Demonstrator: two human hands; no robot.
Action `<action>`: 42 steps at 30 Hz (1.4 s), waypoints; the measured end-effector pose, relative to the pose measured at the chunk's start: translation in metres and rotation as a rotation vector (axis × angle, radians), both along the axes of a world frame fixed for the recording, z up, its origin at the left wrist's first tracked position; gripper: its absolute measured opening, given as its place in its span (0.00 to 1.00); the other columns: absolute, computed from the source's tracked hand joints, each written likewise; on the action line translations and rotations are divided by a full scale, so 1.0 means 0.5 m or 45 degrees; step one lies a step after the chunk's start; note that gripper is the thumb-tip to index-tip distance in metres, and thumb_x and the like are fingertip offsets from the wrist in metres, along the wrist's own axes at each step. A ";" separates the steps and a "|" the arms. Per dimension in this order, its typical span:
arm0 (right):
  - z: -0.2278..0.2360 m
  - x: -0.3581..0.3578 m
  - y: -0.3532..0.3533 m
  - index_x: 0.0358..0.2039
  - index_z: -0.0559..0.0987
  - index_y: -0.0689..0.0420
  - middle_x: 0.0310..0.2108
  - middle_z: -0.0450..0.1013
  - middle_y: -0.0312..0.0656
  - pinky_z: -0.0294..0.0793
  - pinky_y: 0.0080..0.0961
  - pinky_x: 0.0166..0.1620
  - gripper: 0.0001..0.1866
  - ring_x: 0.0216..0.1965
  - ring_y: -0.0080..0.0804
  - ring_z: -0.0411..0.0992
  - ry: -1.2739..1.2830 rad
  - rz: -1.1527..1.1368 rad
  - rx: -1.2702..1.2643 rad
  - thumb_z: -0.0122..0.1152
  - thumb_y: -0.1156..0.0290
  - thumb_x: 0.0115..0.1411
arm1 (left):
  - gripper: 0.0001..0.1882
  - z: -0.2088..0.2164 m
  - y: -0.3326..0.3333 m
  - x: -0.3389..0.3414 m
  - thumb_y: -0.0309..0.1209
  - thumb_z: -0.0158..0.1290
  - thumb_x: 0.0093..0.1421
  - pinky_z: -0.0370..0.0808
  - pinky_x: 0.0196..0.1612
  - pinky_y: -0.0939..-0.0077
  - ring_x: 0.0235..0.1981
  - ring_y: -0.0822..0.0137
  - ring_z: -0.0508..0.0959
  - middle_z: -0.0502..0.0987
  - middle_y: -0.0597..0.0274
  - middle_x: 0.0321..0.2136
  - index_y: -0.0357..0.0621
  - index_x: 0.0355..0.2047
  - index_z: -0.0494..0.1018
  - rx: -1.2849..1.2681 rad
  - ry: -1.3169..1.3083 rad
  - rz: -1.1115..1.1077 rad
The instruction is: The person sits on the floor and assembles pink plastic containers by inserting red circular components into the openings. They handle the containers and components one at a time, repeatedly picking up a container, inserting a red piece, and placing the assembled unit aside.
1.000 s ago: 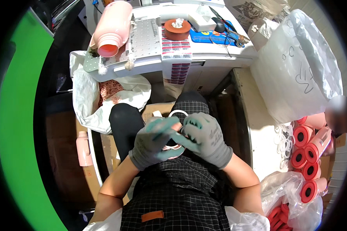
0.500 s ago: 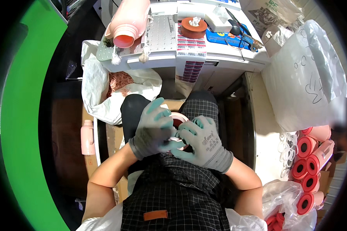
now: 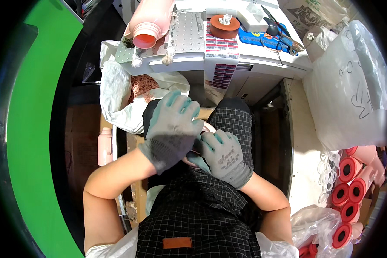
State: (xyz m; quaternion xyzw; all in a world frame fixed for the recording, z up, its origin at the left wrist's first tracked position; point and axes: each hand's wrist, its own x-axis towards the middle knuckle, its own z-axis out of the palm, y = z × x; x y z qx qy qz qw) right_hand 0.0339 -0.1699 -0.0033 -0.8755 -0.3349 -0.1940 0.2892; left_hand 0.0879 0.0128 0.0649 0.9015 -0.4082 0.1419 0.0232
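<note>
Between my knees is a pink jug-like piece [image 3: 209,127], of which only part of the rim shows; my hands hide the rest. My left hand [image 3: 171,128], in a grey glove with teal fingers, lies over its left side. The fingers are bent and close together, and what they grip is hidden. Gloved alike, my right hand [image 3: 223,155] is closed on the right side of the pink jug, with fingers bent over the rim toward the left hand. A checked black apron [image 3: 193,206] covers my lap.
A pink jug [image 3: 148,28] lies on the perforated machine top ahead, beside a label strip [image 3: 221,49] and brown tape roll [image 3: 224,26]. A white sack [image 3: 116,103] stands front left. Pink jugs [image 3: 340,194] and white rings [image 3: 325,174] are at right, below a large plastic bag [image 3: 344,90].
My left hand has swung over the pink jug, its back now turned up and its fingers curled in. My right hand stays at the rim. The whole view has shifted slightly.
</note>
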 end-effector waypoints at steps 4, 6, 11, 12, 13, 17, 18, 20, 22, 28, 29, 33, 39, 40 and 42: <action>0.008 -0.008 -0.008 0.29 0.78 0.55 0.34 0.73 0.39 0.72 0.34 0.37 0.18 0.33 0.37 0.72 0.052 -0.025 -0.020 0.71 0.53 0.54 | 0.13 -0.015 -0.002 0.025 0.40 0.65 0.44 0.76 0.47 0.62 0.43 0.60 0.75 0.76 0.62 0.36 0.47 0.29 0.82 0.157 0.344 -0.177; -0.001 -0.010 -0.012 0.27 0.77 0.54 0.33 0.73 0.38 0.71 0.34 0.36 0.18 0.32 0.36 0.71 -0.005 -0.022 0.042 0.73 0.53 0.52 | 0.16 -0.025 -0.001 0.028 0.41 0.67 0.45 0.78 0.42 0.62 0.40 0.58 0.79 0.77 0.60 0.37 0.45 0.32 0.82 0.157 0.394 -0.150; -0.002 -0.016 -0.016 0.26 0.76 0.53 0.30 0.71 0.37 0.67 0.34 0.34 0.19 0.29 0.37 0.70 -0.027 -0.051 0.175 0.76 0.55 0.48 | 0.22 -0.065 -0.003 0.017 0.41 0.69 0.47 0.81 0.34 0.59 0.35 0.52 0.82 0.78 0.54 0.37 0.44 0.40 0.80 -0.007 0.360 -0.053; -0.012 -0.020 -0.023 0.25 0.75 0.53 0.30 0.71 0.37 0.67 0.34 0.33 0.19 0.29 0.37 0.69 -0.051 -0.084 0.184 0.77 0.56 0.47 | 0.22 -0.066 -0.010 0.015 0.40 0.68 0.48 0.81 0.35 0.59 0.35 0.51 0.82 0.78 0.53 0.36 0.44 0.42 0.79 -0.253 0.353 -0.147; -0.017 -0.027 -0.034 0.25 0.75 0.53 0.30 0.71 0.37 0.66 0.34 0.33 0.19 0.28 0.38 0.69 -0.076 -0.117 0.192 0.78 0.57 0.46 | 0.23 -0.066 -0.018 0.010 0.39 0.68 0.49 0.81 0.35 0.59 0.35 0.51 0.82 0.78 0.53 0.36 0.43 0.43 0.78 -0.499 0.343 -0.243; -0.060 -0.124 -0.178 0.35 0.76 0.58 0.43 0.74 0.48 0.74 0.36 0.44 0.18 0.41 0.41 0.73 0.171 -0.429 0.637 0.75 0.73 0.44 | 0.23 -0.153 -0.034 -0.060 0.42 0.65 0.56 0.79 0.45 0.53 0.43 0.50 0.81 0.78 0.51 0.47 0.39 0.45 0.77 -0.996 0.443 -0.002; -0.086 -0.163 -0.217 0.49 0.73 0.61 0.55 0.69 0.52 0.74 0.35 0.52 0.27 0.49 0.37 0.71 0.382 -0.554 0.798 0.72 0.74 0.48 | 0.24 -0.177 -0.052 -0.087 0.44 0.64 0.57 0.78 0.50 0.51 0.46 0.50 0.80 0.78 0.49 0.50 0.39 0.46 0.77 -0.913 0.450 -0.021; -0.080 -0.212 -0.237 0.61 0.67 0.64 0.56 0.68 0.49 0.75 0.32 0.51 0.38 0.47 0.33 0.73 0.866 -0.621 1.200 0.69 0.56 0.57 | 0.31 -0.165 -0.080 -0.142 0.49 0.66 0.53 0.75 0.57 0.47 0.53 0.47 0.79 0.78 0.47 0.55 0.37 0.48 0.77 -0.694 0.361 -0.007; -0.079 -0.250 -0.261 0.62 0.68 0.64 0.47 0.76 0.45 0.76 0.24 0.35 0.39 0.33 0.26 0.75 1.414 -0.509 1.511 0.54 0.40 0.68 | 0.35 -0.142 -0.106 -0.142 0.55 0.68 0.49 0.75 0.60 0.48 0.52 0.47 0.78 0.79 0.48 0.56 0.38 0.45 0.79 -0.681 0.342 -0.202; -0.130 -0.278 -0.272 0.62 0.72 0.61 0.55 0.76 0.51 0.81 0.32 0.47 0.34 0.49 0.38 0.79 1.259 -0.670 2.200 0.40 0.42 0.74 | 0.25 -0.060 -0.094 0.117 0.43 0.66 0.58 0.76 0.55 0.53 0.49 0.48 0.80 0.80 0.48 0.48 0.39 0.49 0.77 -0.650 -0.042 -0.458; -0.076 -0.264 -0.250 0.68 0.67 0.61 0.62 0.72 0.50 0.78 0.37 0.56 0.37 0.62 0.41 0.72 1.183 -0.563 2.407 0.40 0.42 0.74 | 0.25 -0.040 -0.081 0.168 0.43 0.66 0.58 0.76 0.54 0.52 0.49 0.46 0.79 0.81 0.49 0.47 0.42 0.51 0.77 -0.772 0.329 -0.090; -0.097 -0.239 -0.248 0.77 0.49 0.55 0.74 0.52 0.50 0.59 0.42 0.73 0.54 0.73 0.45 0.56 0.723 -0.596 1.792 0.68 0.43 0.63 | 0.26 -0.157 -0.026 0.438 0.38 0.68 0.55 0.75 0.58 0.57 0.54 0.49 0.77 0.78 0.49 0.53 0.43 0.52 0.77 -0.680 -0.037 0.078; -0.149 -0.253 -0.221 0.77 0.43 0.65 0.74 0.52 0.56 0.61 0.41 0.71 0.64 0.72 0.46 0.59 0.586 -0.777 1.197 0.76 0.47 0.56 | 0.16 -0.159 -0.039 0.477 0.40 0.66 0.56 0.74 0.58 0.59 0.52 0.51 0.78 0.82 0.56 0.46 0.43 0.40 0.83 -0.594 0.246 0.103; -0.150 -0.252 -0.214 0.77 0.43 0.65 0.74 0.52 0.56 0.62 0.41 0.70 0.64 0.72 0.46 0.59 0.579 -0.782 1.222 0.76 0.47 0.57 | 0.16 -0.158 -0.037 0.477 0.40 0.66 0.56 0.73 0.59 0.59 0.52 0.52 0.78 0.82 0.56 0.47 0.43 0.39 0.83 -0.590 0.245 0.097; -0.162 -0.255 -0.217 0.77 0.43 0.65 0.74 0.52 0.55 0.62 0.41 0.70 0.64 0.71 0.45 0.60 0.558 -0.785 1.218 0.76 0.48 0.57 | 0.15 -0.153 -0.044 0.478 0.40 0.65 0.57 0.73 0.59 0.59 0.52 0.52 0.77 0.83 0.57 0.47 0.43 0.38 0.83 -0.608 0.272 0.109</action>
